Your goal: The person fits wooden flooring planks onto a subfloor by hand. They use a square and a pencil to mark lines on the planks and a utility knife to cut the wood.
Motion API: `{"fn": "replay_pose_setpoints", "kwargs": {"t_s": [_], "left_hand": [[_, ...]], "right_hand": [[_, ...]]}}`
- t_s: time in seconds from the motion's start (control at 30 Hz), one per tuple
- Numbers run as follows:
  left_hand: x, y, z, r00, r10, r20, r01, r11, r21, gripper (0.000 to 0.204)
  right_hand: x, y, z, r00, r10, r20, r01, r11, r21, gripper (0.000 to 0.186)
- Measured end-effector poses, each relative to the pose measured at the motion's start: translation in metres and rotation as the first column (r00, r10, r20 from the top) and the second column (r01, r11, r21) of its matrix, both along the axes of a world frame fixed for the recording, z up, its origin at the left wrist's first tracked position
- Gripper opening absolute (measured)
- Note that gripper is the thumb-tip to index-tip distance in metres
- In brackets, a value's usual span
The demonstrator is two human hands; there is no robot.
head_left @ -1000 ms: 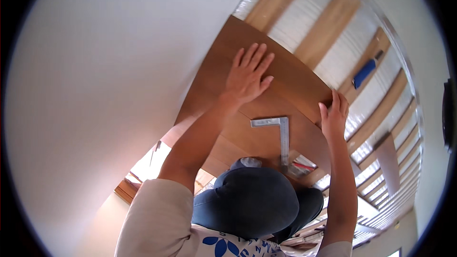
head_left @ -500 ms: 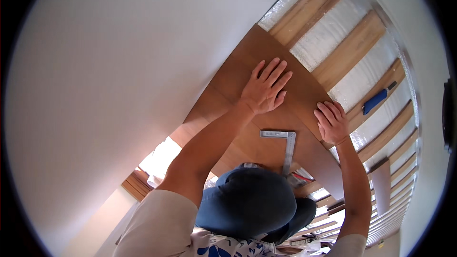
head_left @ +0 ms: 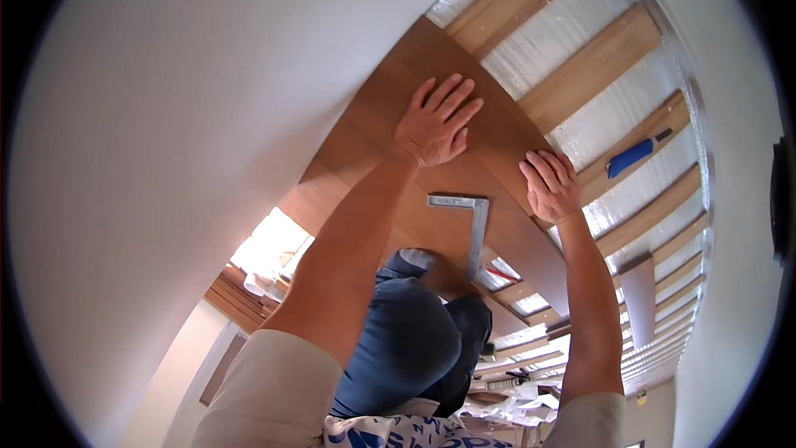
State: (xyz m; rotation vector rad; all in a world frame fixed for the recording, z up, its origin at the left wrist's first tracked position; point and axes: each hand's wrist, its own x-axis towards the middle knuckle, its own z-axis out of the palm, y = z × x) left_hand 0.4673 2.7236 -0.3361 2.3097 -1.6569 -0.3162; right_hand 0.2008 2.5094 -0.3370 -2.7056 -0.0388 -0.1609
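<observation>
My left hand (head_left: 438,122) lies flat on a brown wooden floorboard (head_left: 493,137), its fingers spread and nothing held. At the board's right-hand edge, my right hand (head_left: 553,188) rests with bent fingers close together, gripping that edge; the fingers' undersides are hidden. A metal carpenter's square (head_left: 478,232) lies on the laid boards between my forearms. Just beyond its long arm is a thin red pencil-like stick (head_left: 500,274). To the right of my right hand, a blue-handled tool (head_left: 632,158) with a short grey tip rests on a batten.
Wooden battens (head_left: 593,66) cross silvery foil (head_left: 539,29) on the right. A white wall (head_left: 207,116) borders the boards on the left. One loose board (head_left: 638,303) lies across the battens. My bent knee (head_left: 406,340) is close below the square. Blurred clutter (head_left: 510,406) sits farther down.
The whole view has shifted, so boards, square and hands appear farther up and left. Both hands keep the same places on the board. My knee sits lower, baring more floor below the square.
</observation>
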Motion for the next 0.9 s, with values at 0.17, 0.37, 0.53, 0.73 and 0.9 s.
{"fn": "replay_pose_setpoints", "kwargs": {"t_s": [0.17, 0.37, 0.53, 0.73, 0.9], "left_hand": [[-0.001, -0.001, -0.002, 0.999, 0.007, -0.043, -0.007, 1.0, -0.009, 0.061], [-0.001, -0.002, -0.008, 1.0, 0.017, 0.009, -0.017, 1.0, -0.013, 0.062], [-0.001, -0.003, -0.009, 1.0, 0.013, 0.021, -0.013, 1.0, 0.002, 0.064], [-0.001, -0.003, -0.008, 0.999, 0.0, 0.032, 0.0, 1.0, 0.026, 0.063], [-0.001, -0.002, -0.009, 1.0, -0.014, 0.013, 0.014, 1.0, 0.005, 0.062]], "right_hand": [[-0.003, -0.001, -0.001, 0.998, 0.002, -0.056, 0.0, 0.999, 0.034, 0.051], [-0.007, -0.002, -0.009, 0.998, 0.011, -0.056, -0.009, 0.999, 0.032, 0.056], [-0.008, -0.003, -0.01, 0.997, 0.021, -0.075, -0.018, 0.999, 0.038, 0.055], [-0.008, -0.005, -0.014, 1.0, 0.024, -0.011, -0.024, 0.998, 0.054, 0.054], [-0.007, -0.006, -0.012, 1.0, 0.008, 0.024, -0.009, 0.997, 0.071, 0.053]]}}
